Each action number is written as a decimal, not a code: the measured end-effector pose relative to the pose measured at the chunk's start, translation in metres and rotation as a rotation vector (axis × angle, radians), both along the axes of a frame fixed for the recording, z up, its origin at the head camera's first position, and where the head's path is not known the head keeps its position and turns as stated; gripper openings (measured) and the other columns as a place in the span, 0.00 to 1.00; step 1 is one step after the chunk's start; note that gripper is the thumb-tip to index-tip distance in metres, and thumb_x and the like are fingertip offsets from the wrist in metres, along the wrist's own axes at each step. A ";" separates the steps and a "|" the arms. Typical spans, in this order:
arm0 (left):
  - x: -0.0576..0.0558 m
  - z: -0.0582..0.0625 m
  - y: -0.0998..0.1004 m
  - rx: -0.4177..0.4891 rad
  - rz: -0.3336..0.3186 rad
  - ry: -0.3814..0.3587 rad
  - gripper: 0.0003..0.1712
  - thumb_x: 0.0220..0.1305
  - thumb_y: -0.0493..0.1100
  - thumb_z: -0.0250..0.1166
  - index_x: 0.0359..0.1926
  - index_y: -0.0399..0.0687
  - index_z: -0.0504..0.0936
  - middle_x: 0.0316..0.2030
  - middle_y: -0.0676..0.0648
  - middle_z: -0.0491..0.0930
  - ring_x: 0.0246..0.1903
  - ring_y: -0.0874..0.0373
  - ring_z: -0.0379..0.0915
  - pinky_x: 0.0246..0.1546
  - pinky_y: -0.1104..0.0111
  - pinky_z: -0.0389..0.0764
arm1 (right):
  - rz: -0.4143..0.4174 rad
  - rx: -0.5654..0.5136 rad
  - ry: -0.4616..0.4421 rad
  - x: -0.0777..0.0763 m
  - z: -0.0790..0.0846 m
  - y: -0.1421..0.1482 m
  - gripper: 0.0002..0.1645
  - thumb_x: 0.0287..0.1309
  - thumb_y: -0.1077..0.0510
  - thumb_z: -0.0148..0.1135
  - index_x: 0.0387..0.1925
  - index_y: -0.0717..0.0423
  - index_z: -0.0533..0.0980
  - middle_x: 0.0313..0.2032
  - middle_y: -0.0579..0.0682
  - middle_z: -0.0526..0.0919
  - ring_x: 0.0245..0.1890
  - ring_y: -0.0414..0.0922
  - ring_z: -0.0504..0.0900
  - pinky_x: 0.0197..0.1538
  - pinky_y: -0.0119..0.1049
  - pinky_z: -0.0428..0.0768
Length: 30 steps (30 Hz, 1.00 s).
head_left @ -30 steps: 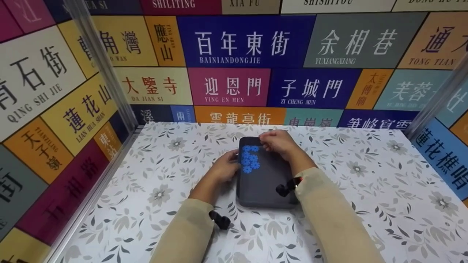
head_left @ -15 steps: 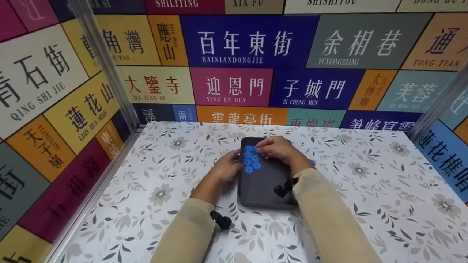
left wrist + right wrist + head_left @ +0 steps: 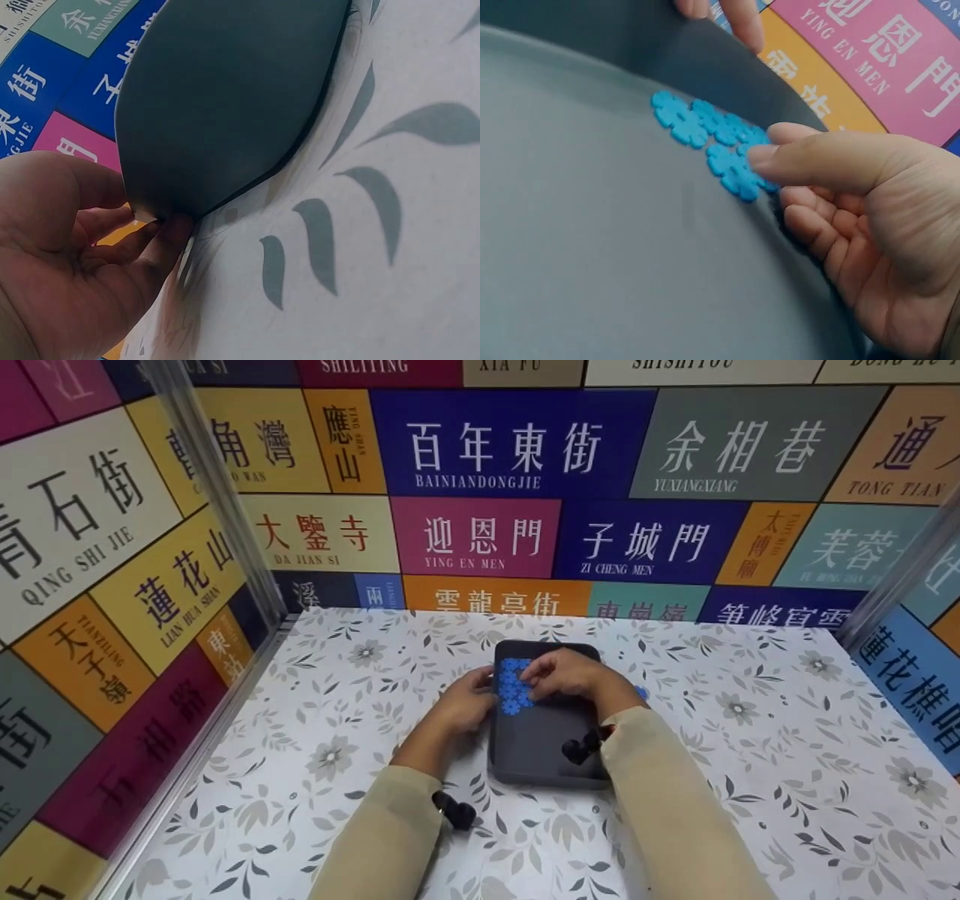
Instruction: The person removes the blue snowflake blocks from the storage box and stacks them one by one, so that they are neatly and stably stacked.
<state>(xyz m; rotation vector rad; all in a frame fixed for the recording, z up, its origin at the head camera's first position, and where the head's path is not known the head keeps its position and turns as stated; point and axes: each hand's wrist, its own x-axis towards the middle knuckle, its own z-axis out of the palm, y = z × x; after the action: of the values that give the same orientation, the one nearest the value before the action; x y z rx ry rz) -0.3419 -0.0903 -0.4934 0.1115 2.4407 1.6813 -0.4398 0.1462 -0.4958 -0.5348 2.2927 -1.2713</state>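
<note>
Where the tray (image 3: 541, 750) is lying: it is resting on the floral-patterned worktop (image 3: 247, 735), with its long sides running away from the person.
Left grip (image 3: 463, 701): it is pinching the rim on the tray's left side, toward the far end; its fingers and thumb are curling in, with only the rim between them.
Right grip (image 3: 570, 675): it is reaching in over the tray's right side; thumb and forefinger are almost meeting and are holding a blue flower piece (image 3: 731, 171), while the other fingers are curling below the thumb.
Blue flower pieces (image 3: 511, 690): they are lying inside the tray in a close cluster, along its left wall in the farther half; the right grip is covering part of them.
Blue object (image 3: 643, 692): it is lying on the worktop near the tray's right side; the right wrist is partly hiding it.
Beige sleeves (image 3: 379, 840): they are covering both forearms, which are coming in from the tray's near side.
Black wrist cameras (image 3: 457, 814): one is showing just off the tray's near left corner, the other over its right side.
Sign panels (image 3: 510, 442): they are standing behind the tray and to both sides of it, bearing Chinese characters and Latin letters.
</note>
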 end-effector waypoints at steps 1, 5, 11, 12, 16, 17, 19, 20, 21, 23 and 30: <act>0.000 0.000 0.000 0.003 0.002 -0.005 0.39 0.70 0.37 0.59 0.81 0.42 0.66 0.75 0.36 0.73 0.75 0.43 0.70 0.73 0.53 0.75 | 0.014 0.014 0.009 0.000 0.000 0.000 0.27 0.49 0.66 0.81 0.54 0.61 0.87 0.38 0.44 0.88 0.38 0.37 0.83 0.43 0.30 0.84; 0.000 0.001 0.000 0.014 0.002 -0.010 0.38 0.70 0.36 0.59 0.81 0.43 0.66 0.75 0.37 0.73 0.75 0.44 0.71 0.74 0.52 0.74 | 0.059 0.077 0.051 -0.001 0.001 0.001 0.27 0.47 0.64 0.82 0.53 0.57 0.88 0.41 0.46 0.89 0.40 0.39 0.82 0.44 0.31 0.82; -0.001 0.001 0.000 0.012 -0.001 -0.002 0.38 0.71 0.36 0.60 0.80 0.42 0.67 0.75 0.36 0.74 0.75 0.43 0.71 0.74 0.52 0.74 | 0.077 0.191 0.132 -0.001 0.002 -0.001 0.24 0.48 0.60 0.83 0.50 0.47 0.90 0.42 0.45 0.89 0.43 0.41 0.82 0.47 0.34 0.80; -0.001 0.002 0.000 0.009 -0.002 0.002 0.38 0.70 0.36 0.60 0.80 0.42 0.67 0.75 0.36 0.74 0.75 0.43 0.71 0.74 0.52 0.74 | 0.077 0.207 0.143 -0.001 0.002 -0.001 0.23 0.48 0.59 0.83 0.50 0.45 0.90 0.43 0.45 0.89 0.43 0.41 0.82 0.48 0.34 0.80; 0.000 0.003 0.000 -0.004 0.001 0.005 0.38 0.70 0.37 0.60 0.80 0.42 0.67 0.75 0.36 0.74 0.75 0.43 0.71 0.76 0.52 0.72 | 0.105 0.273 0.202 -0.001 0.003 -0.002 0.22 0.49 0.55 0.83 0.49 0.41 0.91 0.45 0.45 0.88 0.44 0.42 0.81 0.49 0.36 0.79; 0.000 0.003 0.000 -0.008 0.004 0.002 0.38 0.70 0.37 0.61 0.80 0.43 0.68 0.75 0.37 0.74 0.75 0.43 0.71 0.76 0.52 0.71 | 0.112 0.288 0.214 -0.001 0.003 -0.003 0.22 0.50 0.54 0.83 0.49 0.40 0.91 0.46 0.45 0.88 0.44 0.42 0.81 0.49 0.36 0.79; 0.000 0.002 -0.001 -0.016 0.008 -0.002 0.38 0.70 0.37 0.61 0.80 0.43 0.68 0.75 0.37 0.74 0.75 0.44 0.71 0.77 0.53 0.71 | 0.123 0.314 0.235 0.000 0.004 -0.004 0.21 0.50 0.53 0.82 0.48 0.38 0.91 0.46 0.45 0.87 0.44 0.42 0.81 0.49 0.36 0.79; 0.001 0.002 -0.001 -0.018 0.009 -0.002 0.38 0.70 0.37 0.61 0.80 0.43 0.68 0.75 0.37 0.74 0.75 0.44 0.71 0.76 0.53 0.71 | 0.128 0.323 0.243 0.000 0.004 -0.004 0.21 0.50 0.53 0.82 0.48 0.37 0.91 0.47 0.45 0.87 0.44 0.42 0.81 0.50 0.36 0.79; 0.000 0.002 -0.001 -0.020 0.010 0.001 0.38 0.70 0.37 0.61 0.80 0.43 0.68 0.75 0.37 0.74 0.75 0.44 0.71 0.76 0.53 0.71 | 0.130 0.328 0.249 0.000 0.004 -0.004 0.21 0.49 0.53 0.82 0.48 0.37 0.91 0.47 0.45 0.87 0.44 0.42 0.81 0.50 0.36 0.79; 0.000 0.001 -0.001 -0.024 0.008 0.008 0.38 0.70 0.38 0.60 0.80 0.44 0.68 0.74 0.38 0.75 0.74 0.44 0.72 0.74 0.53 0.74 | 0.134 0.335 0.258 0.001 0.005 -0.005 0.20 0.49 0.53 0.81 0.48 0.37 0.91 0.47 0.45 0.87 0.44 0.42 0.82 0.50 0.37 0.80; 0.001 -0.001 -0.001 -0.004 -0.002 0.045 0.37 0.70 0.37 0.60 0.79 0.41 0.68 0.73 0.36 0.76 0.72 0.44 0.74 0.69 0.54 0.77 | 0.135 0.300 0.262 0.001 0.004 -0.004 0.20 0.49 0.55 0.80 0.47 0.41 0.90 0.40 0.43 0.88 0.39 0.40 0.81 0.46 0.35 0.80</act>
<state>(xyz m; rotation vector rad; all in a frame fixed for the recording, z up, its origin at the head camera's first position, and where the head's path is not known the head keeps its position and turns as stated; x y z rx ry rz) -0.3406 -0.0908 -0.4942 0.1530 2.4750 1.6907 -0.4383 0.1424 -0.4918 -0.7691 2.5502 -0.8121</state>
